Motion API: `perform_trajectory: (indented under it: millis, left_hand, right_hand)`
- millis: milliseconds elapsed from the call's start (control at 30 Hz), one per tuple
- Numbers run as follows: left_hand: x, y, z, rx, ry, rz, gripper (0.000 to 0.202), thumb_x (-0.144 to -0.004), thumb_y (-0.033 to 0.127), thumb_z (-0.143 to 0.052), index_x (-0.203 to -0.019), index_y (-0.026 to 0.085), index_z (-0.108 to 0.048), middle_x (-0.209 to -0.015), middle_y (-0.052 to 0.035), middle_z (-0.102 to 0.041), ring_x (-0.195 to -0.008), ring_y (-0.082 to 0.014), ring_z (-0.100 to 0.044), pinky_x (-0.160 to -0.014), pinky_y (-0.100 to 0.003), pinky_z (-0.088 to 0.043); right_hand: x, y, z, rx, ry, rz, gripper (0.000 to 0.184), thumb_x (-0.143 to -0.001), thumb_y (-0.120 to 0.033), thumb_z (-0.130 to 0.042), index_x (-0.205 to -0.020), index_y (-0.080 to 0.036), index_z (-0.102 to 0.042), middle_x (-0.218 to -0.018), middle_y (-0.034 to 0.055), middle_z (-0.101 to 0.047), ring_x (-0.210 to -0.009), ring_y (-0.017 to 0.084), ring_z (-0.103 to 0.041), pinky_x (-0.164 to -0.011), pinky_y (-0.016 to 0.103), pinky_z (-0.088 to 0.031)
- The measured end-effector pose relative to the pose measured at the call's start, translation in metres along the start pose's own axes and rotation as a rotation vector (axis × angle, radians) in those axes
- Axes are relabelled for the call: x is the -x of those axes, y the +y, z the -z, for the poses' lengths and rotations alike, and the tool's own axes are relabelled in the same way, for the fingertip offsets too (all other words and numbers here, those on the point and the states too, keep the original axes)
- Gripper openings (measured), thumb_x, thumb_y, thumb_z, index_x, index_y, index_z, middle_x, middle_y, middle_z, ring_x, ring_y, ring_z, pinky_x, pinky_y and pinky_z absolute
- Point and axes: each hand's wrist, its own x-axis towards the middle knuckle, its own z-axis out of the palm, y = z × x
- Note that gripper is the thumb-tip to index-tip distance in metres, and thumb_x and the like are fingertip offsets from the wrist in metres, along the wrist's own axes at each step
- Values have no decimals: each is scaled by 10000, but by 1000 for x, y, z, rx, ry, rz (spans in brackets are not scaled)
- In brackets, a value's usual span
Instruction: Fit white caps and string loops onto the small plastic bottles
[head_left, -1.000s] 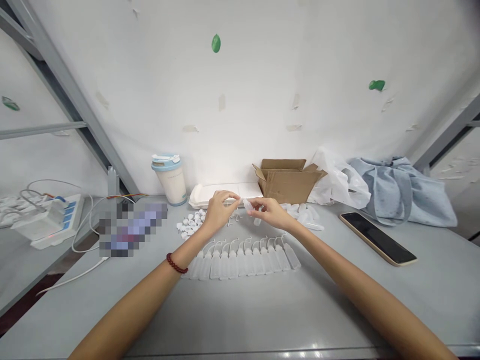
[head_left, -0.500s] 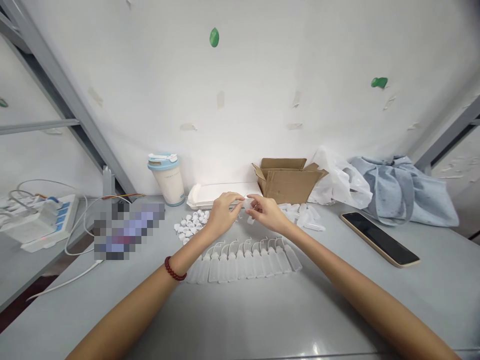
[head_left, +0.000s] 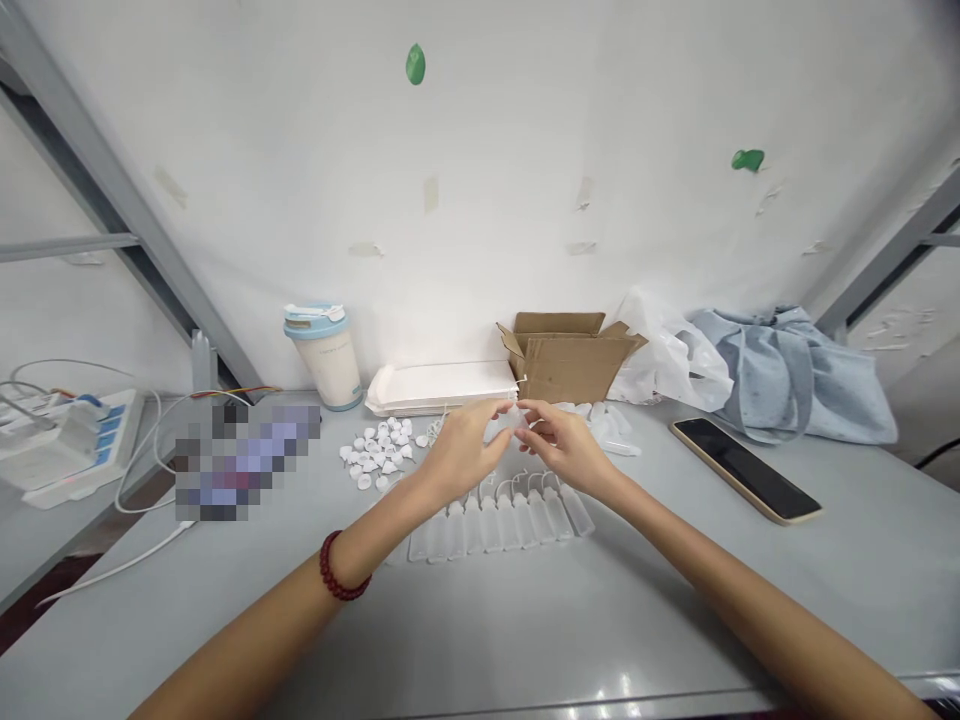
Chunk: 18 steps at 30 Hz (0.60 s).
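Above the middle of the table, my left hand (head_left: 466, 445) and my right hand (head_left: 562, 445) meet around a small translucent plastic bottle (head_left: 513, 420). The left fingers wrap its body, partly hiding it; the right thumb and fingers pinch near its top. A thin white curved tube sticks up from it. Below the hands lies a row of bottles (head_left: 495, 527) of the same kind, with curved tubes at their tops. Left of my left hand is a spread of small white caps (head_left: 379, 448). Loose bottles (head_left: 613, 432) lie beyond my right hand.
Along the wall stand a lidded cup (head_left: 330, 365), a stack of white trays (head_left: 442, 385), a cardboard box (head_left: 574, 365), a white plastic bag (head_left: 660, 355) and a blue cloth bag (head_left: 840, 390). A phone (head_left: 742, 468) lies right, a power strip (head_left: 97, 450) left.
Both hands have come slightly lower and to the right, closer together, with the bottle between them. A tube now shows upright above the fingers. The whole view has shifted a little.
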Motion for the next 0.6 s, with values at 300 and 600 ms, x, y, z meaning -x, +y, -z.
perform_trajectory:
  millis: [300,600]
  left_hand:
    - [4,23,-16,-251,18,-227,354,-815,307,-644,-1118,166,-527,-1104,-110,-597,-1038,-273,-527,-855,-412,-441]
    - [-5,41,-38,-69,61,-249,302,-796,314,-662,-1033,162,-553,-1050,-98,-615,-1007,-260,-530,-851,-395,-466]
  right_hand:
    - [20,-21,27,-45,-8,-207,280,-783,-357,-595,-983,-174,-525,-849,43,-604,-591,159,-648,-546,293,-533]
    - [19,-21,60,-143,-69,-373,170,-754,-270,-629,-813,-184,-495,-643,-6,-617,-526,157,-644,-525,267,-519]
